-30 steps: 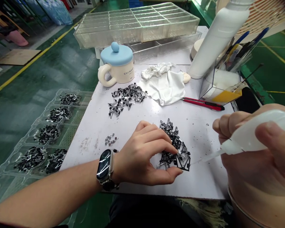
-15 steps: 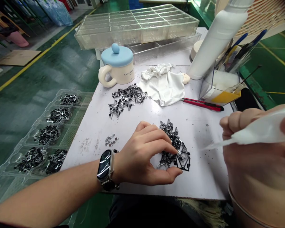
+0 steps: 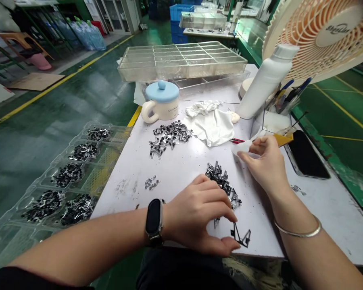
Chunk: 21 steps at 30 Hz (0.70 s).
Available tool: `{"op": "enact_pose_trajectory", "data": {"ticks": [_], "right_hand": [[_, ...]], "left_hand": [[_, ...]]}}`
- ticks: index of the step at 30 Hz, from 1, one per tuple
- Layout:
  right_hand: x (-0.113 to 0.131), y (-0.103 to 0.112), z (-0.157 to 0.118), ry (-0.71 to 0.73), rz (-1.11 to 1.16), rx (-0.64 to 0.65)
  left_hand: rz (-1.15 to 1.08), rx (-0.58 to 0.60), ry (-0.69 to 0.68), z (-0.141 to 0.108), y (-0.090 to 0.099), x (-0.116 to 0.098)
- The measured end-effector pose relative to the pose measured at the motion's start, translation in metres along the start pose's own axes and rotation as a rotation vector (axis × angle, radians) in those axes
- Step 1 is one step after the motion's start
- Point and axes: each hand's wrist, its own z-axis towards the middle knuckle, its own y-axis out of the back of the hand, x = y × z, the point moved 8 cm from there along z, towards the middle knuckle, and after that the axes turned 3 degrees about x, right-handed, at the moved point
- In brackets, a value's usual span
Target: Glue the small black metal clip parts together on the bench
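My left hand point(image 3: 204, 215), with a watch on its wrist, pinches a small black angular frame part point(image 3: 241, 238) between thumb and fingers near the table's front edge. Just beyond it lies a pile of small black and metallic parts point(image 3: 222, 181). My right hand point(image 3: 268, 163) is closed around a translucent white squeeze bottle point(image 3: 242, 148) low over the tabletop, beside the white cloth point(image 3: 213, 127). Most of the bottle is hidden by my fingers. A red-and-black knife point(image 3: 236, 140) lies behind the bottle, partly covered.
A lidded mug point(image 3: 163, 106) stands behind another parts pile point(image 3: 171, 135). Tiny metal bits point(image 3: 151, 183) lie at left. Clear trays point(image 3: 107, 161) of parts sit beside the table. A white bottle point(image 3: 266, 84), pen holder point(image 3: 272, 121), phone point(image 3: 307, 153) and fan point(image 3: 323, 36) are at right.
My right hand has swung away from the camera and down to the tabletop with the squeeze bottle. My left hand has drawn the black part out from the pile toward the front edge.
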Motion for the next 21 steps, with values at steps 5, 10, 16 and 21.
{"op": "enact_pose_trajectory", "data": {"ticks": [5,10,16,21], "right_hand": [[0.064,0.028,-0.019,0.297,-0.056,-0.182],[0.145,-0.051,-0.044,0.682,0.001,0.468],[0.176,-0.155,-0.070,0.703,-0.098,0.970],[0.176,-0.177,-0.077,0.682,-0.116,1.100]], "left_hand": [[-0.006,0.057,-0.140,-0.006,-0.018,-0.011],[-0.037,0.225,-0.237,-0.010,-0.037,-0.020],[0.028,0.295,-0.363,-0.013,-0.039,-0.032],[0.077,0.311,-0.444,-0.011,-0.035,-0.038]]}}
